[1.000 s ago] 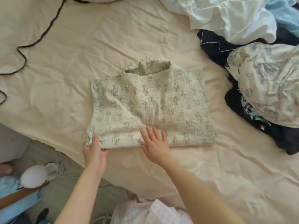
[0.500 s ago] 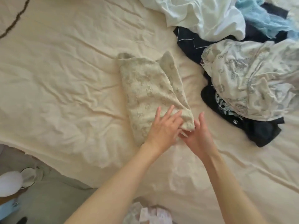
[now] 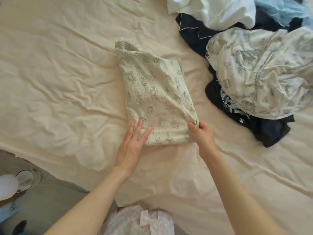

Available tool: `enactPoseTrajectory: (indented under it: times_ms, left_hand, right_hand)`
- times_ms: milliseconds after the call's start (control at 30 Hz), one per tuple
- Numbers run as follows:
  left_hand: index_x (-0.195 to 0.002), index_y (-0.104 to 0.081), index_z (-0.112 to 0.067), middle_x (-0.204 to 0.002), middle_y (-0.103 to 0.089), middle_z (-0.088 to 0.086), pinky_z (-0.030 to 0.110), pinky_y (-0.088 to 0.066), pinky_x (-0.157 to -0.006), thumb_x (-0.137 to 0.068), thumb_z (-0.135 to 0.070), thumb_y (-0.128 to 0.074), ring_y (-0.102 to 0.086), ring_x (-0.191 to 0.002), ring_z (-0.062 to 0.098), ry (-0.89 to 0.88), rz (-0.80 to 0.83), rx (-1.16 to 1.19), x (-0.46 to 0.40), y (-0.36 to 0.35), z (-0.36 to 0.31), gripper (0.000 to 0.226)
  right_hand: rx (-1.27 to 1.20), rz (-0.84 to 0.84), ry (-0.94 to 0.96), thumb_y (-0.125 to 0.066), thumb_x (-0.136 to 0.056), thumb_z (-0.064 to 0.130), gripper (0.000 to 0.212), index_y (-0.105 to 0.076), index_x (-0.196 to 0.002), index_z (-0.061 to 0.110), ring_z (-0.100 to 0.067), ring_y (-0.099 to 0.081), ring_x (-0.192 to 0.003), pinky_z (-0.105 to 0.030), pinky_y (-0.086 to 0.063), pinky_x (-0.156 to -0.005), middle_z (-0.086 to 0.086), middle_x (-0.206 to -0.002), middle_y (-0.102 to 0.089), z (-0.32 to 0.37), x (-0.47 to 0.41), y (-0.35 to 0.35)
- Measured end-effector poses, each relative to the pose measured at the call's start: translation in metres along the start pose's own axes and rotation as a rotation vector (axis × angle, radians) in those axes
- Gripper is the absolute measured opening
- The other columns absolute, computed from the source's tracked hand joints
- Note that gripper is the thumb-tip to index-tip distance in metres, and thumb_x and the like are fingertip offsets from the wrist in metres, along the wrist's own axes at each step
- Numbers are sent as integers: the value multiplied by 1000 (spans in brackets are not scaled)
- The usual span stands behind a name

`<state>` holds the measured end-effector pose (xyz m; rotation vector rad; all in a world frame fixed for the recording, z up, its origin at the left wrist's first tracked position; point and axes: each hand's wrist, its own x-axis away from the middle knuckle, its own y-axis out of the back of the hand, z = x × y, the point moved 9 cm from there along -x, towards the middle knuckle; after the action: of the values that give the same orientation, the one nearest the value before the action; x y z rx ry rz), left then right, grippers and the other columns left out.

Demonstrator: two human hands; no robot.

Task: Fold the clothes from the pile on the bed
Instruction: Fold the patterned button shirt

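Note:
A cream garment with a grey print [image 3: 155,97] lies folded into a narrow strip in the middle of the bed [image 3: 59,82]. My left hand [image 3: 132,143] rests flat with straight fingers on its near left corner. At the near right corner my right hand [image 3: 202,133] pinches the cloth between thumb and fingers. The pile of unfolded clothes [image 3: 254,65] lies at the right: a cream printed piece on top of dark navy items, with white and light blue ones behind.
The bed's near edge runs diagonally at the lower left, with grey floor [image 3: 42,192] and a white fluffy slipper [image 3: 8,185] beyond it. A pale pink patterned cloth [image 3: 140,221] shows at the bottom centre.
The garment went from a wide rectangle to a narrow strip, its left side brought over to the right. My left hand now lies on the near left corner and my right hand pinches the near right one.

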<state>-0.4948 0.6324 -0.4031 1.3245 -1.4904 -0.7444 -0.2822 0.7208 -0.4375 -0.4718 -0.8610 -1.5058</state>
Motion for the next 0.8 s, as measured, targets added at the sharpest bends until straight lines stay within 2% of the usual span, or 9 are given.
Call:
enactPoseTrajectory:
  times_ms: [133, 233, 300, 367, 433, 500, 600, 667, 800]
  left_hand:
    - [-131, -55, -10, -139, -46, 20, 52, -47, -93, -49, 32, -61, -39, -127, 48, -103, -4, -98, 2, -3, -14, 92]
    - [-138, -45, -17, -146, -38, 15, 51, -33, -105, -56, 23, -63, -29, -135, 42, -75, 73, -146, 4, -12, -8, 93]
    - [-142, -39, -21, -150, -31, 11, 50, -27, -108, -65, 11, -66, -24, -139, 39, -59, 108, -146, 5, -17, -4, 87]
    - [-145, -33, -24, -153, -25, 9, 49, -23, -110, -70, 1, -69, -19, -141, 37, -45, 132, -156, 3, -21, 0, 86]
    - [-147, -22, -27, -156, -13, 7, 47, -18, -114, -76, 4, -63, -9, -143, 35, -27, 128, -144, -2, -23, 2, 88]
    - [-145, -30, -22, -154, -20, 13, 48, -29, -111, -70, 20, -55, -15, -141, 40, -21, 79, -98, -8, -22, 2, 90]
    - [-134, -51, -10, -142, -41, 22, 49, -49, -92, -56, 34, -53, -36, -130, 47, -18, 16, -52, -9, -18, -3, 90]
    - [-132, -53, -8, -139, -45, 22, 48, -52, -89, -53, 35, -55, -40, -127, 47, -38, 0, -41, -4, -13, -4, 90]
    - [-138, -46, -11, -145, -37, 21, 49, -43, -101, -61, 32, -56, -32, -133, 45, -49, 69, -14, 22, -7, -4, 89]
  right_hand:
    - [1, -48, -72, -60, -88, 9, 5, -65, -91, 10, -24, -59, -87, -39, -49, -79, -11, -94, -64, -24, -4, 10]
    - [64, -92, -12, -63, -87, 16, 10, -63, -83, 7, -23, -55, -82, -39, -46, -74, -14, -84, -59, -30, -6, 14]
    - [69, -69, 62, -65, -87, 21, 23, -61, -93, -1, -19, -56, -80, -37, -47, -72, -17, -81, -57, -26, -7, 11]
    - [32, 38, 66, -68, -86, 27, 36, -55, -112, 7, -9, -61, -85, -26, -51, -75, 1, -94, -63, -26, -8, -1]
    - [45, 132, 45, -72, -82, 29, 48, -49, -123, 17, -5, -62, -96, -24, -52, -82, 9, -108, -62, -29, -11, -12]
    - [57, 156, 16, -73, -82, 24, 47, -52, -123, 16, -9, -65, -98, -29, -53, -85, 5, -111, -65, -35, -16, -15]
    - [-30, 127, -87, -69, -85, 17, 36, -60, -117, 6, -19, -67, -96, -36, -54, -88, -7, -108, -69, -44, -17, -13]
    - [-64, 119, -112, -67, -86, 18, 29, -61, -113, 7, -20, -67, -96, -34, -54, -86, -5, -104, -69, -46, -11, -10]
    - [-2, 187, -193, -63, -89, 15, 19, -62, -107, 9, -20, -68, -92, -35, -55, -83, -5, -100, -70, -52, 24, -5]
